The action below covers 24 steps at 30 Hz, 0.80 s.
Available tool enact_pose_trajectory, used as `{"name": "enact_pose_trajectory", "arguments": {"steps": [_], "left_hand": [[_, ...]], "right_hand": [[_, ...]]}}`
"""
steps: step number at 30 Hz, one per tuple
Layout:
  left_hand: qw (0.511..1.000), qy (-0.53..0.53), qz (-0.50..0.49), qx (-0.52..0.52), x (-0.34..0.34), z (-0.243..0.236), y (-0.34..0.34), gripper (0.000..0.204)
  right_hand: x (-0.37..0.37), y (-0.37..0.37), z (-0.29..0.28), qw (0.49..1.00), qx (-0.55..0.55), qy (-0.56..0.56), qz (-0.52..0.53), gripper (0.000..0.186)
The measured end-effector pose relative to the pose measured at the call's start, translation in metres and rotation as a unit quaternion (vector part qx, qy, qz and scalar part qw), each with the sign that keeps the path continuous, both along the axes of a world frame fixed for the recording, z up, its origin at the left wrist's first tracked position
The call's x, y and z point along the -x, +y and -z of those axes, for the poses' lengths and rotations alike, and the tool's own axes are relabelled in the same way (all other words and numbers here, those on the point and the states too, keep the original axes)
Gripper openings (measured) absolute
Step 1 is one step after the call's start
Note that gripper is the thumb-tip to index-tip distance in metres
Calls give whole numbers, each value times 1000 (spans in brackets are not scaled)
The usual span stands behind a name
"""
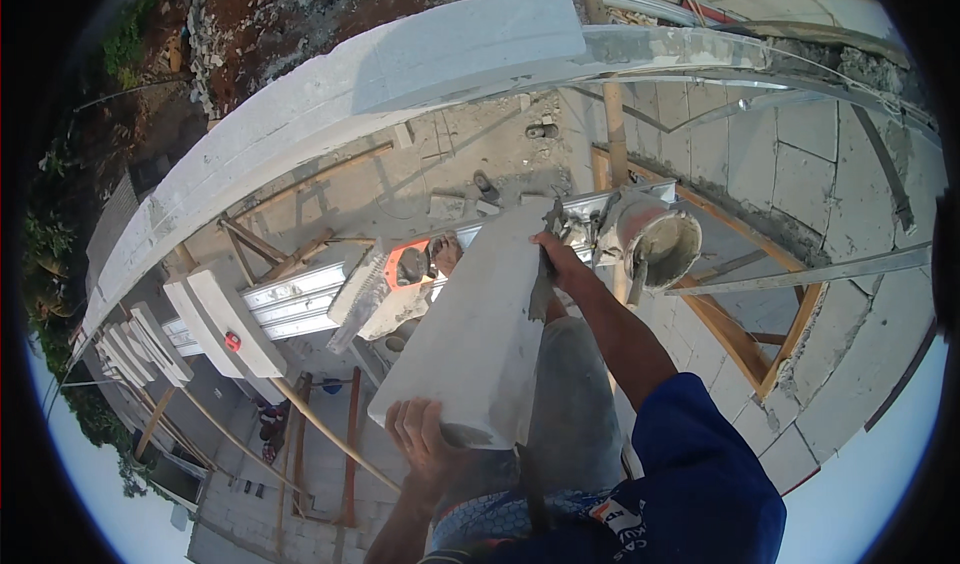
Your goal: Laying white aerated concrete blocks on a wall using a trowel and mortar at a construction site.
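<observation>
A long pale aerated concrete block lies tilted across my front, between both hands. My left hand is closed over its near lower end, fingers curled on the top face. At the far end, my right hand grips the block's right edge, where grey mortar clings to the side. Just right of that hand hangs a mortar-smeared bucket with a tool handle in it. An orange-handled saw or trowel-like tool rests left of the block; its exact kind is unclear.
A curved-looking wall top runs across the far side, with a laid block on it. More blocks stand on the metal planks at left. A wooden frame and block wall are right. The floor lies far below.
</observation>
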<state>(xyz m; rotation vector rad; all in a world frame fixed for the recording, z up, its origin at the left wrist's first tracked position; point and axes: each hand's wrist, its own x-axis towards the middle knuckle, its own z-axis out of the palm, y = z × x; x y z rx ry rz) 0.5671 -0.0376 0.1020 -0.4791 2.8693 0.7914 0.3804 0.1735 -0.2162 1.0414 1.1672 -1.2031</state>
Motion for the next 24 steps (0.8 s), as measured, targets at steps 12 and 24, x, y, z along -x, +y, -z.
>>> {"name": "enact_pose_trajectory", "arguments": {"steps": [12,24], "left_hand": [[999,-29,15,20,8,42,0,88],[999,-44,2,31,8,50,6,84]], "right_hand": [[2,-16,26,999,-28,21,-12,67],[-55,19,157,971,-136,159,-112,97]]}}
